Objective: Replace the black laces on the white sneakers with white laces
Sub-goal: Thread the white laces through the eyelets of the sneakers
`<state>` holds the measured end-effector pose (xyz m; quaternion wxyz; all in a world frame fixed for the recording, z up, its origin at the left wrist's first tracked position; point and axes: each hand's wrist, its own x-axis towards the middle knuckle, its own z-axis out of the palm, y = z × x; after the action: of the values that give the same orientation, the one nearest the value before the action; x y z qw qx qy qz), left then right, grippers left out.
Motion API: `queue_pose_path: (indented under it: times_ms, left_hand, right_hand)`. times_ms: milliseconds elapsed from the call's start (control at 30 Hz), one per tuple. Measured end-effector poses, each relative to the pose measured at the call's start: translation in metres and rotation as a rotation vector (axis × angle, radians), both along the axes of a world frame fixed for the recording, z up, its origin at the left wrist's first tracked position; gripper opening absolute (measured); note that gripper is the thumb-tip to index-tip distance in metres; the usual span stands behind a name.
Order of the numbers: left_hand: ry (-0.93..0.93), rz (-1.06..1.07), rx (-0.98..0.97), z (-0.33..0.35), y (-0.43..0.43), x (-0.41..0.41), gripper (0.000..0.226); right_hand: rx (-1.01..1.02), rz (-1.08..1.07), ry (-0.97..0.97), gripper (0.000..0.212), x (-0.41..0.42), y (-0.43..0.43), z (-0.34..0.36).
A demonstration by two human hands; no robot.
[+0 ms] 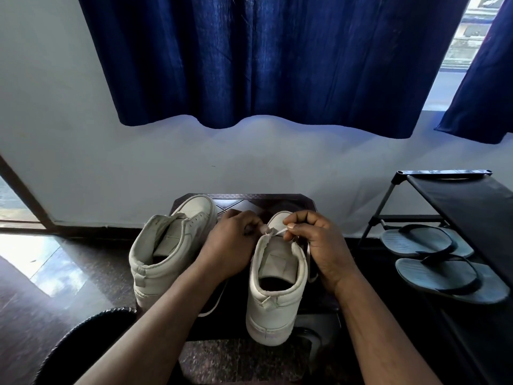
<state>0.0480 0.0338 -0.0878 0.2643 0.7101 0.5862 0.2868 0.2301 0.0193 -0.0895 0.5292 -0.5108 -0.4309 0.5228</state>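
Threading a white lace (pixel 281 232) at the top of 1 sneaker (pixel 277 290), beside the 2nd sneaker (pixel 172 245) on a dark mat (pixel 277 202). Left hand (pixel 231 245) and right hand (pixel 319 243) both pinch the lace. It is probably limp and light, so best gripped near its stiff tip.

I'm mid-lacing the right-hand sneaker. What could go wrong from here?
1. The right hand pinches the lace by a short stretch. It may slip free or pull back out of the eyelet.
2. The sneaker stands at the near edge of the stool. A hard tug might tip it off.
3. The left hand hides the eyelets, so a skipped hole could go unseen.
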Motion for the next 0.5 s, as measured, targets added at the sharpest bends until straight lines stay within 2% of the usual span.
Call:
queue_pose_path:
  times_ms: [67, 167, 233, 333, 367, 433, 500]
  left_hand:
    - [-0.066, -0.047, -0.015, 0.000, 0.001, 0.001, 0.008]
    - [-0.058, -0.050, -0.018, -0.001, 0.003, 0.003, 0.009]
    - [0.087, -0.006, 0.000, -0.003, 0.003, 0.000, 0.011]
    - [0.463, 0.093, -0.011, -0.005, -0.005, -0.004, 0.019]
    - [0.515, 0.100, 0.000, -0.005, -0.007, -0.003, 0.021]
    - [0.405, 0.100, 0.040, -0.003, -0.007, -0.001, 0.018]
    - [0.138, 0.113, 0.036, 0.001, -0.003, 0.000, 0.011]
  right_hand:
    - [0.001, -0.002, -0.007, 0.017, 0.000, 0.000, 0.000]
    - [0.003, 0.002, -0.019, 0.016, 0.000, 0.001, 0.000]
    - [0.006, 0.004, -0.022, 0.016, 0.000, 0.000, 0.000]
    - [0.006, -0.003, 0.025, 0.017, 0.001, -0.001, 0.002]
    - [0.008, -0.005, 0.033, 0.017, 0.001, -0.001, 0.003]
    - [0.014, -0.006, 0.035, 0.018, 0.001, -0.002, 0.004]
    - [0.013, -0.003, 0.044, 0.019, 0.001, -0.002, 0.005]
